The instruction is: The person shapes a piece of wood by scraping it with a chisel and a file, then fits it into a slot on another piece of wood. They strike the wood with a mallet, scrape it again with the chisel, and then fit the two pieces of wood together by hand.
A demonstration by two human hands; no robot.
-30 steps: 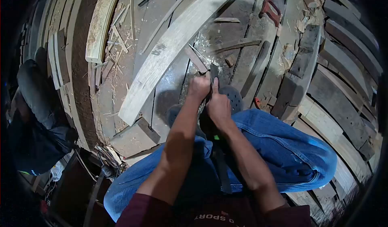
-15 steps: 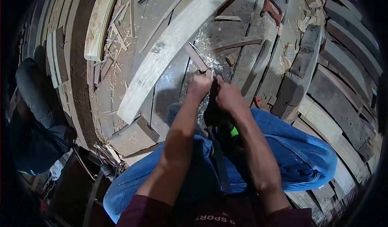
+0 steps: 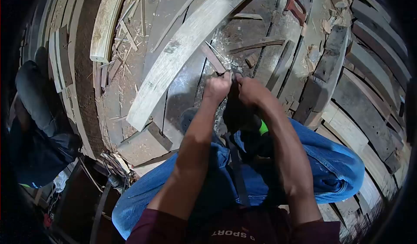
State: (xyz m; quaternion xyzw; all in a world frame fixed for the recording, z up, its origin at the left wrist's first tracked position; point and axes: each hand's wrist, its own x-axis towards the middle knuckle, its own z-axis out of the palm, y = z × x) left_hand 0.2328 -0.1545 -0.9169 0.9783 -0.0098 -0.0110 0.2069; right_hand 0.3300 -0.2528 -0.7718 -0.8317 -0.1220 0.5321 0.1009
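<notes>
My left hand (image 3: pixel 217 87) is closed in a fist low over the plank floor, its thumb and fingertips pressed together at the front. My right hand (image 3: pixel 253 90) is curled right beside it, fingertips close to the left thumb. Whatever the fingers grip is small and mostly hidden; I cannot tell what it is. A narrow wooden strip (image 3: pixel 211 58) runs away from the left fingertips. To the left of the hands, a long pale curved timber (image 3: pixel 173 66) lies across the floor, its near end by a wooden block (image 3: pixel 145 146).
A red-handled saw (image 3: pixel 295 10) lies at the upper right. Stacked curved timbers (image 3: pixel 369 70) line the right side. Shavings and splinters (image 3: pixel 127 44) are scattered at left. Another person's leg (image 3: pixel 37 96) shows at the far left, near cables (image 3: pixel 115 170).
My right forearm and hand have shifted to the right, the elbow swinging outward. My left hand has stayed nearly in place, still closed. The timbers and saw appear unmoved.
</notes>
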